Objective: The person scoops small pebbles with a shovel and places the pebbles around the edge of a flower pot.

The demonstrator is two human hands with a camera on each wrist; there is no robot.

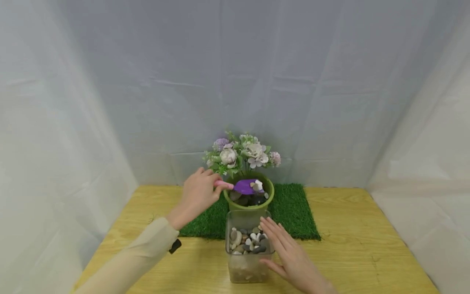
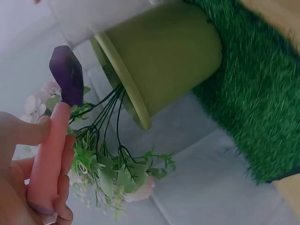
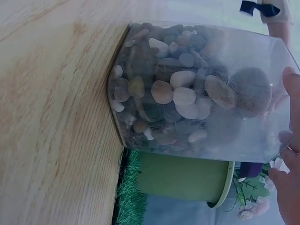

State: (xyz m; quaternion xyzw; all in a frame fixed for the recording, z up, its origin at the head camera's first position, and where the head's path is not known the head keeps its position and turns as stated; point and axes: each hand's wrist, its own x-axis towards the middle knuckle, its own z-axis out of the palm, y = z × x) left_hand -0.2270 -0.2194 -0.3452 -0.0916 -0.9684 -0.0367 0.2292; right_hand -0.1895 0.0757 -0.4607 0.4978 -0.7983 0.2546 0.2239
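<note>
My left hand (image 1: 200, 192) grips the pink handle of a small trowel (image 1: 245, 186), fingers curled round it in the left wrist view. The purple blade carries a few light pebbles (image 1: 257, 185) above the mouth of a green flowerpot (image 1: 271, 196). Dark stones (image 1: 257, 200) lie inside the pot, and artificial flowers (image 1: 253, 151) rise from it. In front stands a clear plastic container (image 1: 249, 265) with many pebbles (image 3: 183, 96). My right hand (image 1: 290, 257) rests at the container's right rim, its fingers nearly straight.
A green artificial turf mat (image 1: 293, 212) lies under the pot on the wooden table (image 1: 352, 245). White sheeting (image 1: 235, 81) hangs behind and on both sides. A black strap piece (image 1: 175, 246) shows at the left sleeve (image 1: 147, 245).
</note>
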